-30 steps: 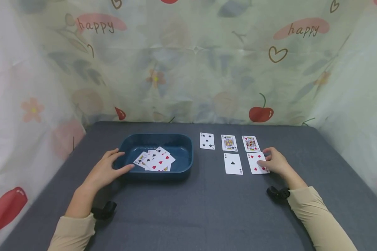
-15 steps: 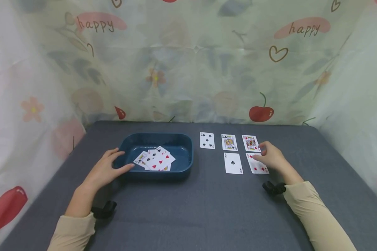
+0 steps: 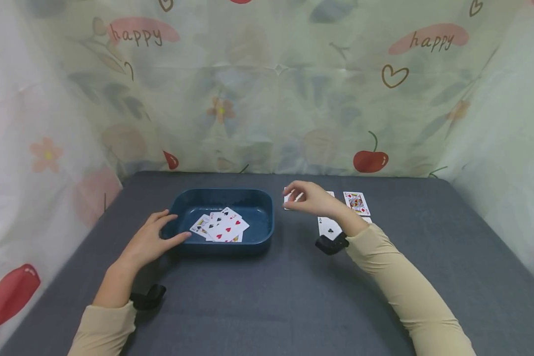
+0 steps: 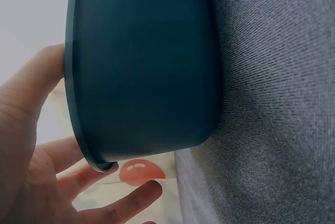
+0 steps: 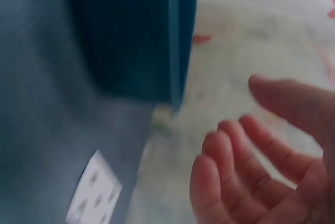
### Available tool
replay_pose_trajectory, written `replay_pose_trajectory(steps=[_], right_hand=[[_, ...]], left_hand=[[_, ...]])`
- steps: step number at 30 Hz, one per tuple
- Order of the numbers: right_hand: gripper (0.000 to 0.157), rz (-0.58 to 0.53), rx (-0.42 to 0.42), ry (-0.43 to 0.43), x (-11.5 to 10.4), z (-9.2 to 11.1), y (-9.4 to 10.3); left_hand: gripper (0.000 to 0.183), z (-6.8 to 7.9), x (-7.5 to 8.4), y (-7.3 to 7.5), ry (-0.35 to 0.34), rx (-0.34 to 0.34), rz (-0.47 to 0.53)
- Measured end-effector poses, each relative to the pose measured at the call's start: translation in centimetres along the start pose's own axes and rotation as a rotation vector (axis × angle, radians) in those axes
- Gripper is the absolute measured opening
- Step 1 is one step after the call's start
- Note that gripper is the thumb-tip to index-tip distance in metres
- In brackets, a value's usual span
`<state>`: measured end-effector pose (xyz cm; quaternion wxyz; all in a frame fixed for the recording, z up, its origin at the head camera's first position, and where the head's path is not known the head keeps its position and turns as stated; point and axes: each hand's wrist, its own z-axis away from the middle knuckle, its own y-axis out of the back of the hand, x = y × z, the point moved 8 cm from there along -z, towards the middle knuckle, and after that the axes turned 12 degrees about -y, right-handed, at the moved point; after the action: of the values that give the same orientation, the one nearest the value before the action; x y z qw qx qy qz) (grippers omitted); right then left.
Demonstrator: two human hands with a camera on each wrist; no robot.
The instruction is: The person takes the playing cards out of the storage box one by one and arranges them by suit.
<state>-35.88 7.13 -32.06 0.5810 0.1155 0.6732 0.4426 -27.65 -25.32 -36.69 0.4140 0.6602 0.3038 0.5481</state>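
My left hand rests at the left end of a dark blue tray, thumb and fingers lying over its rim. In the left wrist view the tray wall fills the middle, with the thumb at its rim. Inside the tray several face-up playing cards overlap, a hearts card among them. My right hand is over the cards right of the tray, loosely curved and holding nothing. Below it in the right wrist view lies a spades card, and the fingers partly cover that card in the head view.
An ace of clubs lies partly under the right wrist. Beyond it is a diamonds face card; a diamonds card nearer the front is mostly hidden by the sleeve. A grey cloth covers the table, with a printed curtain behind.
My right hand has left the diamonds cards and moved left toward the tray, over the spades card. The left hand, the tray and its cards have not moved.
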Motion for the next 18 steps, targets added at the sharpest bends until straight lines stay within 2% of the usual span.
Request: replay_pose_trajectory(steps=[4,7,13,18], right_hand=[[0.029,0.011,-0.094,0.092,-3.6,-1.8,-1.7],[0.028,0.027,-0.143,0.128,-5.4,-3.0,-2.8],[0.028,0.036,-0.188,0.131,-7.3,-5.6,-4.6],[0.033,0.027,-0.237,0.119,-8.0,-7.5,-6.1]], left_hand=[[0.088,0.0,0.0,0.0,0.0,0.002,-0.004],[0.089,-0.1,0.0,0.0,0.0,0.004,-0.013],[0.085,-0.1,0.0,0.0,-0.004,0.004,-0.019],[0.086,-0.1,0.0,0.0,0.001,0.001,-0.017]])
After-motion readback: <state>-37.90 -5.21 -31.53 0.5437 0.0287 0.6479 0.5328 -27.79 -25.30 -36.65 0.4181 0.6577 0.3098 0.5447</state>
